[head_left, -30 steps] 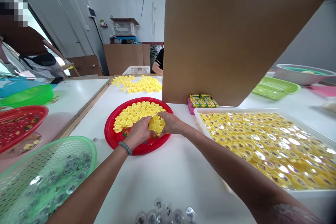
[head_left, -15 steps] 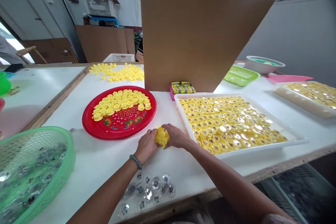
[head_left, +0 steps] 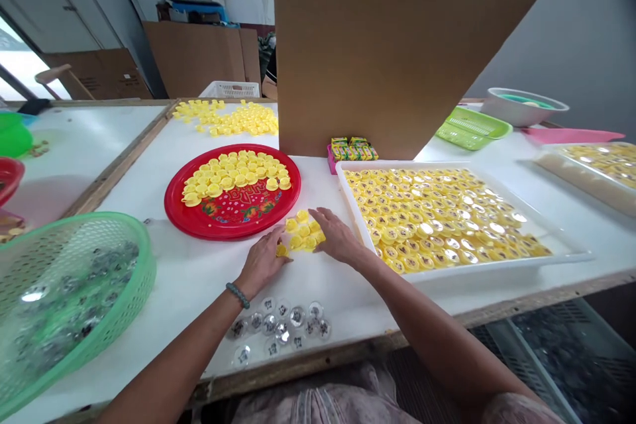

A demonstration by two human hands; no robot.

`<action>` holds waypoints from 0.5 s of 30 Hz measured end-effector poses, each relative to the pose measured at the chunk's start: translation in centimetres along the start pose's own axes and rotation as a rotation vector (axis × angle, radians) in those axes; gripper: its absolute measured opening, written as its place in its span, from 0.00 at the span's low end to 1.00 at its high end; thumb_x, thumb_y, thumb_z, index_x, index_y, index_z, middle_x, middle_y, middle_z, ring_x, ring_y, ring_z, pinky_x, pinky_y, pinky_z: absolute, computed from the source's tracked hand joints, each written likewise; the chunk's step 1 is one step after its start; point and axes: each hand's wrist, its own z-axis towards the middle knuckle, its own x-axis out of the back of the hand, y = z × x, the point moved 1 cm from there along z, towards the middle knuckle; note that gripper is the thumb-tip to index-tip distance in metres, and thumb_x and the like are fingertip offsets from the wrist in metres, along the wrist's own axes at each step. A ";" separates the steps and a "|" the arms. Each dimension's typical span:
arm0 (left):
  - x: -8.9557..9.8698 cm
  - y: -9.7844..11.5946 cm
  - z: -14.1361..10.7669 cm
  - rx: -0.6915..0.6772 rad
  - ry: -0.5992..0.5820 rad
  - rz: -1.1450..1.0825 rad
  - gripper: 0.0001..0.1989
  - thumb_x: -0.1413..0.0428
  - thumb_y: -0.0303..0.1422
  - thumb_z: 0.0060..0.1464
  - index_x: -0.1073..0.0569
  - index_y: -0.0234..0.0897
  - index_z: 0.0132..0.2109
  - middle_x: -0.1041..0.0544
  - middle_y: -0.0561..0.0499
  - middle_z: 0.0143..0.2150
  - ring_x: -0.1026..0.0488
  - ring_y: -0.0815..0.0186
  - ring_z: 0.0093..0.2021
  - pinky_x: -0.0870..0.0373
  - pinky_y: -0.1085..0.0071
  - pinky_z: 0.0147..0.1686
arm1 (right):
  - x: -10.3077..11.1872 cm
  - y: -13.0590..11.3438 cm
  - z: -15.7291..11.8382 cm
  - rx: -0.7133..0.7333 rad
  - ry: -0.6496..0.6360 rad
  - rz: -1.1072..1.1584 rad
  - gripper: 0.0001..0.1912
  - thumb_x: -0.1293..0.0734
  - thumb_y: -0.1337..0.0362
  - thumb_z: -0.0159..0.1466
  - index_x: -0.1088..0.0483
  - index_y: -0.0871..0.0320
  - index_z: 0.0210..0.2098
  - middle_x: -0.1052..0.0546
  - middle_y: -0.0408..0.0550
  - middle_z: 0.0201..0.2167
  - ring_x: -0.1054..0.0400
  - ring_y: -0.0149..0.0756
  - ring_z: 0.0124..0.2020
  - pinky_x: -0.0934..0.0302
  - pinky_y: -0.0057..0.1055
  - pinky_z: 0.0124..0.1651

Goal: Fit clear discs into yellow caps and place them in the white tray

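Several small yellow cup-shaped pieces lie spread on the white table between my hands. My left hand is on their left with fingers apart, touching a piece at its fingertips. On the right, my right hand rests with its fingers spread at the edge of the group. A red round tray with many yellow pieces on its far half is beyond my left hand. Clear discs with small dark prints lie near the front edge. A white tray full of yellow pieces with printed clear tops is at the right.
A green basket of clear discs stands at left. More yellow pieces lie farther back. A tall cardboard panel rises behind a pink box of small packets. A light green basket and grey bowl are back right.
My hands have moved apart, and the clump of yellow pieces they held together is now spread on the table. The view has tilted down slightly.
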 end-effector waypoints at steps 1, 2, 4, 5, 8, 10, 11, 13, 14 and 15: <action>0.2 -0.1 -0.5 0.011 -0.002 0.000 0.30 0.42 0.30 0.48 0.41 0.36 0.57 0.28 0.44 0.48 0.31 0.57 0.47 0.35 0.65 0.46 | 0.1 -0.3 -0.8 -0.007 0.060 -0.009 0.41 0.27 0.70 0.51 0.46 0.57 0.60 0.41 0.58 0.58 0.42 0.47 0.56 0.43 0.41 0.54; 0.3 -0.3 -1.1 0.020 -0.007 0.001 0.27 0.42 0.30 0.48 0.39 0.37 0.55 0.28 0.45 0.48 0.32 0.57 0.47 0.35 0.65 0.46 | 0.1 -0.7 -1.7 -0.011 0.114 -0.005 0.35 0.30 0.70 0.54 0.44 0.58 0.59 0.39 0.57 0.56 0.42 0.47 0.55 0.43 0.42 0.54; 0.6 -0.5 -2.3 0.018 -0.018 0.001 0.22 0.42 0.30 0.48 0.35 0.38 0.51 0.28 0.46 0.48 0.32 0.57 0.49 0.36 0.65 0.48 | -0.1 -1.6 -3.8 0.006 0.154 0.055 0.20 0.35 0.70 0.60 0.36 0.58 0.52 0.32 0.54 0.49 0.38 0.43 0.50 0.41 0.39 0.51; 0.7 -0.6 -2.9 0.011 -0.023 -0.003 0.19 0.42 0.30 0.48 0.33 0.38 0.48 0.28 0.46 0.47 0.33 0.58 0.49 0.36 0.65 0.49 | -0.4 -2.2 -4.9 0.028 0.121 0.104 0.15 0.37 0.70 0.62 0.33 0.58 0.48 0.29 0.53 0.44 0.35 0.41 0.46 0.40 0.37 0.49; 0.7 -1.0 -4.1 0.023 -0.019 -0.033 0.14 0.43 0.31 0.48 0.31 0.39 0.44 0.27 0.48 0.45 0.31 0.59 0.47 0.36 0.67 0.48 | -1.4 -4.3 -7.8 0.137 -0.072 0.233 0.08 0.37 0.69 0.62 0.28 0.58 0.41 0.27 0.49 0.36 0.32 0.36 0.39 0.38 0.31 0.44; 0.5 -1.2 -4.3 0.080 0.006 -0.036 0.13 0.42 0.33 0.48 0.31 0.39 0.43 0.27 0.49 0.43 0.30 0.60 0.44 0.35 0.67 0.46 | -2.1 -5.9 -8.9 0.219 -0.183 0.237 0.09 0.36 0.69 0.61 0.28 0.57 0.41 0.27 0.49 0.36 0.33 0.36 0.41 0.39 0.30 0.45; 0.4 -1.2 -4.2 0.110 0.023 -0.027 0.13 0.42 0.34 0.48 0.31 0.40 0.43 0.27 0.50 0.43 0.30 0.60 0.43 0.35 0.67 0.45 | -2.4 -6.6 -9.1 0.251 -0.224 0.209 0.09 0.35 0.68 0.61 0.28 0.57 0.42 0.27 0.49 0.37 0.34 0.37 0.42 0.40 0.31 0.45; 0.1 -1.1 -4.0 0.160 0.051 -0.002 0.14 0.41 0.36 0.48 0.31 0.39 0.43 0.27 0.50 0.41 0.30 0.60 0.42 0.35 0.67 0.43 | -2.9 -7.7 -9.2 0.282 -0.297 0.127 0.10 0.33 0.67 0.59 0.29 0.59 0.41 0.28 0.51 0.37 0.34 0.38 0.42 0.40 0.32 0.45; 0.0 -0.9 -3.9 0.179 0.057 0.006 0.16 0.41 0.37 0.48 0.32 0.39 0.44 0.27 0.49 0.41 0.30 0.59 0.42 0.35 0.67 0.42 | -3.1 -8.0 -9.2 0.271 -0.322 0.093 0.10 0.32 0.67 0.58 0.29 0.59 0.41 0.28 0.51 0.37 0.34 0.39 0.41 0.41 0.31 0.44; -0.1 -0.8 -3.8 0.191 0.055 0.007 0.18 0.41 0.37 0.47 0.32 0.39 0.45 0.27 0.49 0.40 0.30 0.59 0.42 0.35 0.68 0.42 | -3.3 -8.1 -9.2 0.247 -0.337 0.074 0.09 0.32 0.68 0.58 0.28 0.60 0.40 0.28 0.51 0.36 0.34 0.38 0.40 0.41 0.30 0.43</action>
